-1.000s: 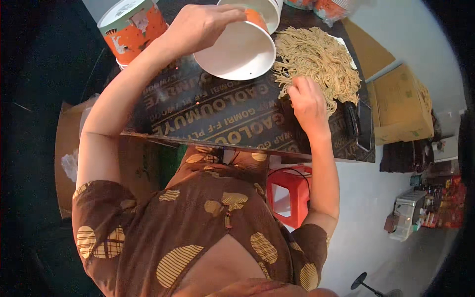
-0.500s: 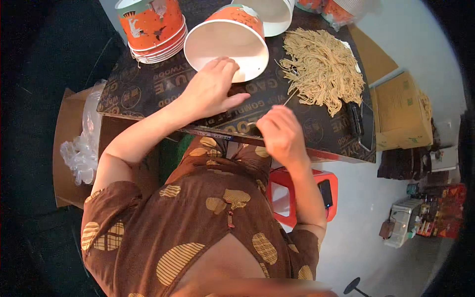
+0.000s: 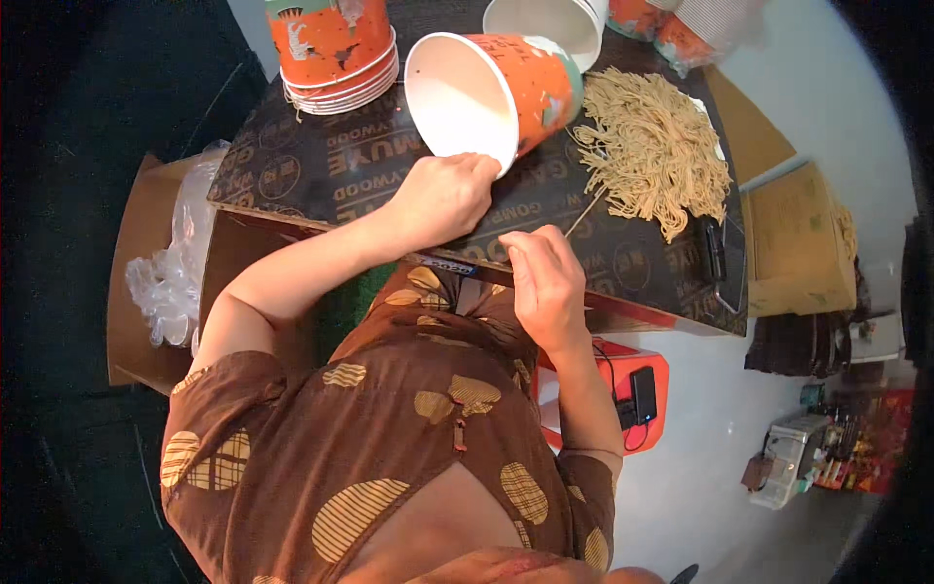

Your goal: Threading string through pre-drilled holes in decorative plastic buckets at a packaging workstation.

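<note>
A white-lined orange paper bucket [image 3: 540, 92] lies tipped on its side on the dark tabletop, its mouth facing left and toward me. At the near edge of its rim, my left hand [image 3: 448, 200] is closed, with fingers and thumb pinching the rim. My right hand [image 3: 548, 287] is closed just off the table's front edge, pinching the end of a thin tan cord [image 3: 586, 212]. That cord runs back to a heap of tan cords [image 3: 654, 146] on the right of the table. The right fingertips are partly hidden.
A stack of orange paper buckets [image 3: 336, 54] stands at the back left, and another white bucket [image 3: 550, 27] lies behind. Bagged buckets [image 3: 696, 34] sit at the far right. Open cardboard boxes [image 3: 798, 234] flank the table [image 3: 292, 185]; a red stool [image 3: 647, 428] stands below it.
My left hand has moved from inside the bucket's mouth to its rim, and the bucket has turned leftward. My right hand still holds the cord and has lowered slightly.
</note>
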The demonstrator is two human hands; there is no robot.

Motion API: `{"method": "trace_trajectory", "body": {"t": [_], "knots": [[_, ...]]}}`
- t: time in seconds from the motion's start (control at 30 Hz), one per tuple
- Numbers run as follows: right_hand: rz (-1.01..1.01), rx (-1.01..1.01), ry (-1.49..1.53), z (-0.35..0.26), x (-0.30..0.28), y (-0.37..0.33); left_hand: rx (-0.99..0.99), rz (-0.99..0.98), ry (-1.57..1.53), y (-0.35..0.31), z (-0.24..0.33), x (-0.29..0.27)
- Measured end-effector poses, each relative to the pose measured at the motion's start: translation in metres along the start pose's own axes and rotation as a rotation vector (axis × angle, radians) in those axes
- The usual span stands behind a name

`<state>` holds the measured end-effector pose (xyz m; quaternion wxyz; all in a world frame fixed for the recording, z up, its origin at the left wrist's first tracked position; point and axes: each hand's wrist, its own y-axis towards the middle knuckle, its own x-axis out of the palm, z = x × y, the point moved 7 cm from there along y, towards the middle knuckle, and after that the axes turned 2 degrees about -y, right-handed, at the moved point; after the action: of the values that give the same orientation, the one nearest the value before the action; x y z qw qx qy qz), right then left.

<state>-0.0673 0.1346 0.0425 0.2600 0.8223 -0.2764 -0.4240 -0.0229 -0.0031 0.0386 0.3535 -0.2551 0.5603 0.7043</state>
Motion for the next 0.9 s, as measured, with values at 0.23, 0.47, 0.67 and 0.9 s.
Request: {"method": "trace_trajectory", "body": {"t": [0.23, 0.47, 0.67, 0.9], "knots": [[-0.170, -0.036, 0.164, -0.032, 0.030, -0.008, -0.103, 0.051, -0.113, -0.016, 0.001, -0.009], [0.174, 0.377, 0.303, 0.010, 0.001, 0.003, -0.088, 0.053, -0.185, -0.021, 0.016, -0.012], [0.232, 0.462, 0.297, 0.020, 0.000, 0.011, -0.071, 0.060, -0.186, -0.021, 0.017, -0.012], [0.240, 0.464, 0.310, 0.025, -0.001, 0.014, -0.145, 0.247, -0.306, -0.024, 0.017, -0.021]]}}
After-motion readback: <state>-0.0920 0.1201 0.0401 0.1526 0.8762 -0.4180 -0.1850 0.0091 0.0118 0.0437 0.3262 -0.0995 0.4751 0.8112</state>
